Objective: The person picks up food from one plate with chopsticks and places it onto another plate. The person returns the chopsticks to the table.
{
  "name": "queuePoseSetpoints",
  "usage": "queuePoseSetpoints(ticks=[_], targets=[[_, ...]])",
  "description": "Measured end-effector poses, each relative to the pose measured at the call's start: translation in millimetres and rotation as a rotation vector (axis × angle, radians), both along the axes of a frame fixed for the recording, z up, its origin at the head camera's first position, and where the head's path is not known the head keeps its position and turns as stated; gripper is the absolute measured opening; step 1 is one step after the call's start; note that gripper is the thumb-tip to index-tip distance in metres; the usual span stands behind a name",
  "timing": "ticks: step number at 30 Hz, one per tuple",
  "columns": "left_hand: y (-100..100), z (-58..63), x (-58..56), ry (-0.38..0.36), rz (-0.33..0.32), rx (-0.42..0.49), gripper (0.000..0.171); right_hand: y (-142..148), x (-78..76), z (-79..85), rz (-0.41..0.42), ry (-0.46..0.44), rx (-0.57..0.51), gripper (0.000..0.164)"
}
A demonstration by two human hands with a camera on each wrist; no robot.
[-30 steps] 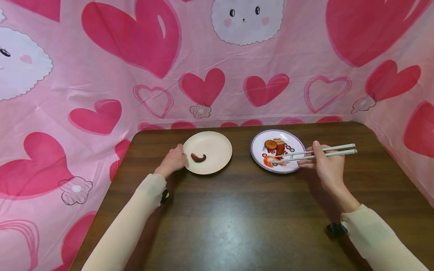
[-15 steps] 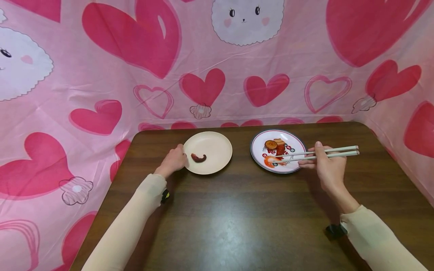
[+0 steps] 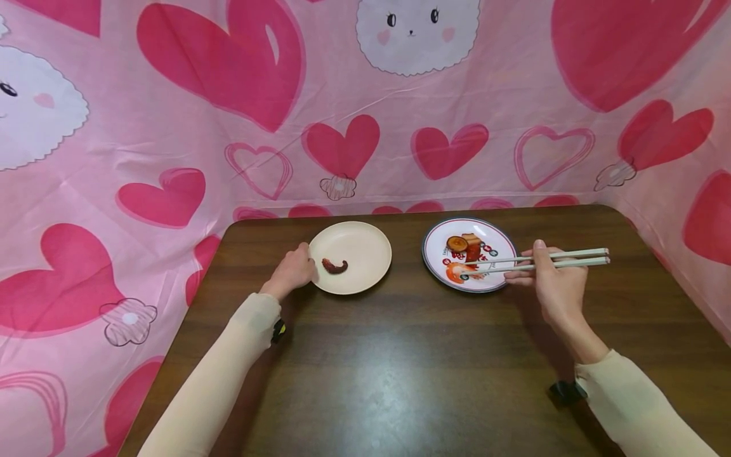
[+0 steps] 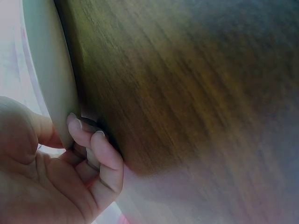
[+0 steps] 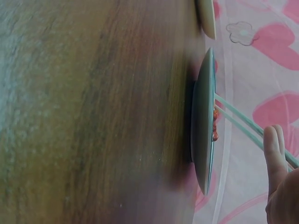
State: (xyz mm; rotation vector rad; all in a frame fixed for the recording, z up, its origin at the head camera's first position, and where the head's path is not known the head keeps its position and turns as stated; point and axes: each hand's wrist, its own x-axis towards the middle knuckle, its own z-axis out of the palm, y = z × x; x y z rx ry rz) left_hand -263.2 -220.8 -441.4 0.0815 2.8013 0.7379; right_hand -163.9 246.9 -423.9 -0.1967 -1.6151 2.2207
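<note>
My left hand [image 3: 293,271] grips the left rim of a cream plate [image 3: 368,254]. In the left wrist view the thumb and curled fingertips [image 4: 99,144] meet around the plate's edge [image 4: 51,70]. A dark reddish-brown curved piece of food [image 3: 334,266] lies on this plate. On the right, my right hand [image 3: 556,285] holds a pair of pale green chopsticks [image 3: 582,257] pointing left. Their tips are at an orange shrimp [image 3: 455,273] on a white printed plate [image 3: 428,254]. A round brown slice [image 3: 457,244] and a reddish-brown block like braised pork [image 3: 473,252] lie behind the shrimp.
Both plates stand near the back of a dark brown wooden table [image 3: 371,355], with a gap between them. A pink heart-patterned cloth [image 3: 394,146] hangs right behind the table and along its sides. A black strap device [image 3: 566,391] sits under the right wrist.
My right hand and the back ends of the chopsticks have shifted slightly right, with the tips staying at the shrimp. The left hand and both plates keep their places.
</note>
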Motion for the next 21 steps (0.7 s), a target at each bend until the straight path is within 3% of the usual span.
queuePoseSetpoints(ticks=[21], targets=[[0.9, 0.6, -0.4, -0.003, 0.004, 0.006, 0.040, 0.7, 3.0, 6.0, -0.040, 0.018, -0.022, 0.032]])
